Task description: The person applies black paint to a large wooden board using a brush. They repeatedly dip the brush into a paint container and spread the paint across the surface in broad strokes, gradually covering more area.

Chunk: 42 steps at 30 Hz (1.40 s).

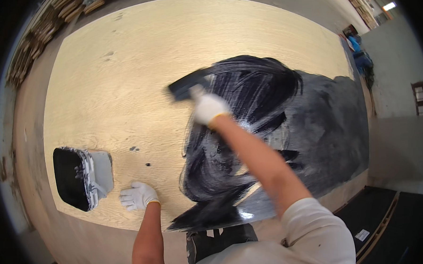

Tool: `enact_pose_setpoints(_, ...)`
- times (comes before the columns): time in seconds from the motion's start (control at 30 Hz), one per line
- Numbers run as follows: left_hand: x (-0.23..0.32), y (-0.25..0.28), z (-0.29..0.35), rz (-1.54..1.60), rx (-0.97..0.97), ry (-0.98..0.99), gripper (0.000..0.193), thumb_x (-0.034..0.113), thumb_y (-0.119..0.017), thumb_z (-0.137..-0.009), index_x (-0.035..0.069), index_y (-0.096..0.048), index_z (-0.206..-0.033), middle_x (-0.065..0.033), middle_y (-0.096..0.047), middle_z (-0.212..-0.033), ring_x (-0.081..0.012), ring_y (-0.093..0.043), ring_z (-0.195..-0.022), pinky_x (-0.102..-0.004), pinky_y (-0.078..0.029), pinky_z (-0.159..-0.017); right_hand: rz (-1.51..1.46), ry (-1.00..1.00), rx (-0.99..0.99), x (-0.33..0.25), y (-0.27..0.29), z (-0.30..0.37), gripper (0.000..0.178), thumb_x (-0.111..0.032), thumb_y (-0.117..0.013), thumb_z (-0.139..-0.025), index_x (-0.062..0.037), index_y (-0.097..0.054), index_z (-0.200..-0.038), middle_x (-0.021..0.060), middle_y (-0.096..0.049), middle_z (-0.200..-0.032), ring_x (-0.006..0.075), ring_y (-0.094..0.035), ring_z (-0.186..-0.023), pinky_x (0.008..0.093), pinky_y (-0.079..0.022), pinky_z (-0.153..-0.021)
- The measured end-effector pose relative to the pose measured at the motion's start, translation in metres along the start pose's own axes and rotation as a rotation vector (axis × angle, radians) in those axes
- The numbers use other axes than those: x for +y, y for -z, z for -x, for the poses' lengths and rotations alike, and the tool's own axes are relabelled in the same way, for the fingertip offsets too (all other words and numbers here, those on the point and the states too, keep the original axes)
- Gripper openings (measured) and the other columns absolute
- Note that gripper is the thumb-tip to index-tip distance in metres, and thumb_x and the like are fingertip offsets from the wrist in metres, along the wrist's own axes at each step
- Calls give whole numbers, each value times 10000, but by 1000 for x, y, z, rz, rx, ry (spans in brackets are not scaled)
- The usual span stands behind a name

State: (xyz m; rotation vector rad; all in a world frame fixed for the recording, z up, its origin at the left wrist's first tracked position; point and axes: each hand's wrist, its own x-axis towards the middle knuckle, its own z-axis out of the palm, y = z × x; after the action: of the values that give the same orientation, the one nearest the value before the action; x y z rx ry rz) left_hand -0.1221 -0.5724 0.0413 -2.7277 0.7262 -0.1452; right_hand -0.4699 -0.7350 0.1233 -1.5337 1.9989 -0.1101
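Note:
My right hand [211,108], in a white glove and smeared by motion, grips a wide dark spreader blade [189,85]. The blade lies at the left edge of a patch of wet black coating [252,83] on a pale wood-grained board [137,55]. Gloved in white too, my left hand [138,195] rests flat on the bare board near its front edge, fingers stretched to the left and holding nothing. Just left of it stands a square bucket [101,172] with black coating [71,178] inside and smears on its rim.
Duller, greyish-black coating [334,122] covers the board's right part. Stacked wooden planks [42,35] stand beyond the far left. Dark panels [366,210] lie at the lower right, below a grey wall [398,76]. Blue items [356,45] are by the far right corner.

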Motion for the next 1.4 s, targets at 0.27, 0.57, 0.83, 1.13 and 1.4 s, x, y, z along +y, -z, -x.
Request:
enact_pose_setpoints(0.27, -4, 0, -2, 12, -25, 19, 726, 477, -293, -1034, -10, -337, -1570, -247, -350, -1644, -389, -338, -1479, -572, -271, -1125, 149, 156, -118, -17, 44, -6, 538, -203, -402, -1036, -99, -438, -1563, 163, -719, -1289, 342, -714, -1154, 471, -549, -1013)
enact_pose_setpoints(0.57, 3, -1, 4, 47, 82, -4, 675, 467, -317, -1007, 4, -427, -1486, -233, -432, -1576, -350, -422, -1383, -530, -318, -1054, -128, -314, 211, 301, 149, 30, 733, -23, -501, -876, -99, -403, -1599, 255, -671, -1334, 351, -645, -1268, 399, -495, -1051)
enact_pose_setpoints(0.83, -4, -3, -4, 119, 120, 24, 693, 458, -365, -963, -11, -440, -1468, -247, -452, -1543, -389, -446, -1321, -555, -309, -1048, -13, -397, 17, 158, -7, 273, 759, -168, -552, -895, -222, -341, -1622, 291, -716, -1106, 459, -694, -1027, 530, -536, -940)
enact_pose_setpoints(1.13, 9, -8, 8, 135, 155, -38, 766, 456, -383, -967, -95, -370, -1499, -322, -388, -1570, -479, -375, -1391, -642, -242, -1100, -196, -500, 283, 213, 6, 271, 733, -70, -513, -862, -151, -422, -1585, 305, -687, -1192, 458, -668, -1109, 480, -530, -942)
enact_pose_setpoints(1.4, -23, -10, -8, 172, 88, -236, 851, 513, -387, -999, -135, -294, -1542, -387, -279, -1615, -543, -256, -1496, -714, -131, -1168, -186, -498, 160, 165, -107, 403, 767, -163, -581, -885, -252, -364, -1615, 310, -688, -1198, 477, -655, -1145, 498, -500, -1028)
